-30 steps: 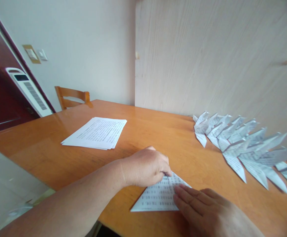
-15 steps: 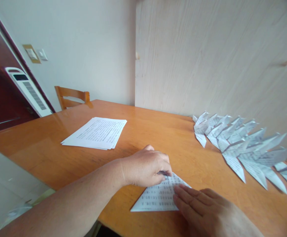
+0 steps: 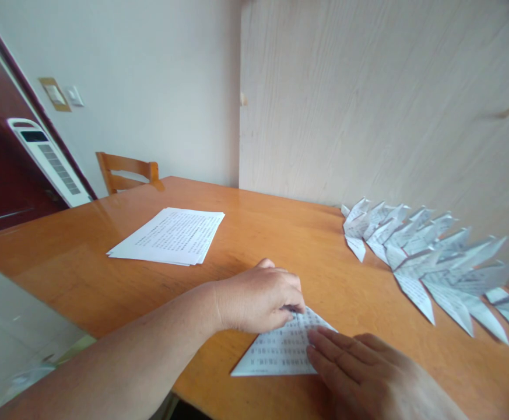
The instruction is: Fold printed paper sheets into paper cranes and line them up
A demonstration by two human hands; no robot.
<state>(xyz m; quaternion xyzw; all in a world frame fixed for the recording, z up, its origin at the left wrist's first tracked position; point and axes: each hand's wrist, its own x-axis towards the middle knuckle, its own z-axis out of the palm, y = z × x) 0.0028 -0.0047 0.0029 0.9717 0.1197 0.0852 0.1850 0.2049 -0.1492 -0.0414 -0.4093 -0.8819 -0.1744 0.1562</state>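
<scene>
A printed sheet of paper [image 3: 280, 353], folded into a triangle, lies flat near the table's front edge. My left hand [image 3: 263, 297] has its fingers curled over the far corner of the paper, thumb and fingertips closed on it. From the right, my right hand [image 3: 363, 370] lies across the paper's right side with fingers stretched out and pressed flat. That hand covers the triangle's right corner.
A stack of printed sheets [image 3: 171, 236] rests at the left on the wooden table [image 3: 254, 233]. Several folded paper pieces [image 3: 429, 248] stand in rows at the right by a pale wooden panel [image 3: 368, 105]. Behind the far left edge is a chair [image 3: 127, 169].
</scene>
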